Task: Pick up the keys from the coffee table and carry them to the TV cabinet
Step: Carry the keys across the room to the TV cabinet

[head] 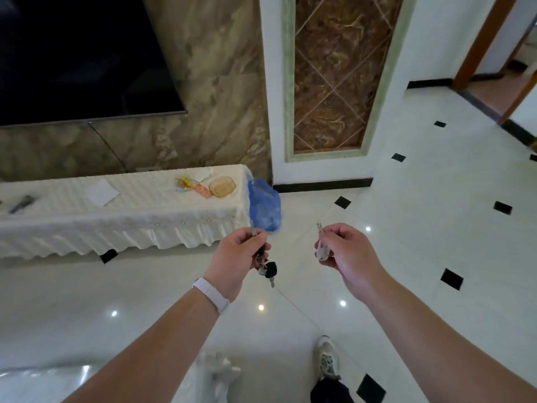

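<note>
My left hand [236, 251] grips a key bunch [266, 267] that hangs below it. My right hand [345, 251] pinches a single key [322, 242]. Both are above the floor [406, 228], near the TV cabinet's [122, 219] right end.

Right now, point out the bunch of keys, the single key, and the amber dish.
bunch of keys [269, 270]: head view, on the black key head hanging below the left hand.
single key [320, 228]: head view, on the metal blade above the right hand's fingers.
amber dish [222, 186]: head view, on its inner base.
</note>
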The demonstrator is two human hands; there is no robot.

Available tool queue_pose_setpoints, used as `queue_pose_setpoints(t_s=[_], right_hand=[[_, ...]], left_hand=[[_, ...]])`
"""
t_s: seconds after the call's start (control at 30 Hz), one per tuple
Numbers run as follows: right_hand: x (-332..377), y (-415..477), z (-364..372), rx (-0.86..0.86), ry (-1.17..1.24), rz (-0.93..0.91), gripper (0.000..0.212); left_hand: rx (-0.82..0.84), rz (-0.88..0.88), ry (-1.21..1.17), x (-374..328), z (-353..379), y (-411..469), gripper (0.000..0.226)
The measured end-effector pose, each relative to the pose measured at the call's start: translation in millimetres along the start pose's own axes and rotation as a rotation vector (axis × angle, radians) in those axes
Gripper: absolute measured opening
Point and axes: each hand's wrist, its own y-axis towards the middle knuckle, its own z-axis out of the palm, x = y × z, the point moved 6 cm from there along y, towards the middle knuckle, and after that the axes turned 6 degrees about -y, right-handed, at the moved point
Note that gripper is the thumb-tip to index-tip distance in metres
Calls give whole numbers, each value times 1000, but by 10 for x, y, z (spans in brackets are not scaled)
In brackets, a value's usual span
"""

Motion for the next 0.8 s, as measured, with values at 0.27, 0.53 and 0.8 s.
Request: queue_pose_setpoints(t_s=[0.27, 0.53, 0.8], right_hand=[[629, 1439, -31, 165, -40, -7, 8], [820, 2324, 577, 300, -129, 34, 8], [885, 3171, 1525, 340, -267, 57, 11]], left_hand=[[-147, 44, -67, -491, 276, 1022, 9], [-268, 65, -152, -771, 60, 1691, 7], [-373, 37, -246, -828, -823, 2766, 6]])
